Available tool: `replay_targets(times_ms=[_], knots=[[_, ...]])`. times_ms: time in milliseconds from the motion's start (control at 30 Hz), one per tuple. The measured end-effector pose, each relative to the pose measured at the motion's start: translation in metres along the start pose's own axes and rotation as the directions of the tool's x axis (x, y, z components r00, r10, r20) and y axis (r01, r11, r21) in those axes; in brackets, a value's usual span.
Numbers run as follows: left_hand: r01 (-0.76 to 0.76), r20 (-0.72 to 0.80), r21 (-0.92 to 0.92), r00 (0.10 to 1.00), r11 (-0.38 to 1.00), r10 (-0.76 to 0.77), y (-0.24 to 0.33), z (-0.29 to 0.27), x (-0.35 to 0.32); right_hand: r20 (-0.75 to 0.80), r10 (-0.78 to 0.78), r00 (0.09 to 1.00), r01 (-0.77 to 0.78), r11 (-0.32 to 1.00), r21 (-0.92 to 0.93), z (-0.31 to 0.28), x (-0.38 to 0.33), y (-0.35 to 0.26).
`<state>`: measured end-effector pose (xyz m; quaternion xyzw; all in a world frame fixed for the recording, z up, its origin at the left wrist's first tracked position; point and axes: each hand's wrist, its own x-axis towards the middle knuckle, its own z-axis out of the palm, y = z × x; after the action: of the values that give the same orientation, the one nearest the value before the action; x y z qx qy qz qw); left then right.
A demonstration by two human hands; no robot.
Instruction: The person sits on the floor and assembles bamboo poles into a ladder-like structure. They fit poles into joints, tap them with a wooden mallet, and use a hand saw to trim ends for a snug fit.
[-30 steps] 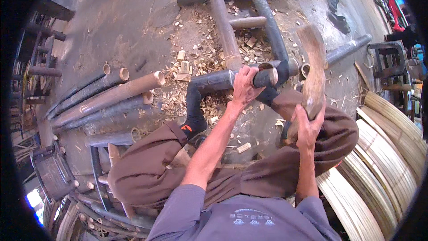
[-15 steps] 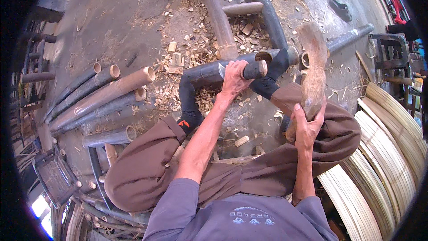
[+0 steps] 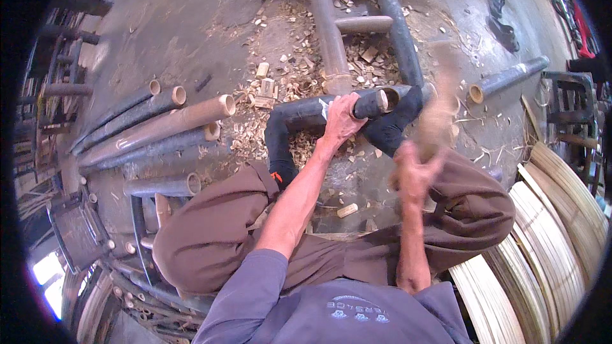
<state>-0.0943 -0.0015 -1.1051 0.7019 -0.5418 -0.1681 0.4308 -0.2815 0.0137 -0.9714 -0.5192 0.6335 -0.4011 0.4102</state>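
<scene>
One view only, the head camera, and we report from it alone. The person sits on the floor (image 3: pixel 159 38) with legs drawn up, working on a frame of dark bamboo poles (image 3: pixel 395 32) strewn with wood chips (image 3: pixel 293 83).

Risks, in our judgement: the left hand (image 3: pixel 340 121) sits close beside the pole end (image 3: pixel 381 100) that the mallet (image 3: pixel 438 111) seems aimed at. A glancing blow could catch the fingers there. The pole (image 3: pixel 306 113) is round and is steadied by a foot (image 3: pixel 389 129) in a dark sock and by that one hand; it could roll or jump under a hit. The loose chips under the frame would let it slide.

Hand pose: the left arm reaches forward from the lower edge, nearly straight, wrist bent down. Its grip is wrapped round the pole just short of the cut end, fingers pressed together over the top. The right hand (image 3: pixel 414 169) is raised above the right knee, forearm near upright, and is blurred by motion. Its grip appears clenched on the mallet's handle, with the pale head above it and to the right of the pole end, not touching it.

Left of the person lie loose bamboo tubes (image 3: pixel 185 118), well apart from the work. At right stands a stack of pale split strips (image 3: pixel 542 236).
</scene>
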Motion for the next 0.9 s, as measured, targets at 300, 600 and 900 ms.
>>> replay_targets(times_ms=[300,600,900], knots=[[-0.062,0.040,0.018,0.997,0.998,0.062,-0.001,0.000,0.009,0.057,0.011,0.998,0.001,0.980,-0.201,0.048,-0.030,0.042],[-0.024,0.045,0.070,0.999,0.997,0.021,0.005,0.003,0.000,-0.216,-0.079,0.973,0.038,0.982,-0.184,0.017,-0.005,0.038],[0.099,-0.091,-0.478,0.983,0.873,-0.161,0.016,-0.052,0.010,0.171,0.153,0.973,-0.159,0.987,0.021,0.030,-0.017,0.034]])
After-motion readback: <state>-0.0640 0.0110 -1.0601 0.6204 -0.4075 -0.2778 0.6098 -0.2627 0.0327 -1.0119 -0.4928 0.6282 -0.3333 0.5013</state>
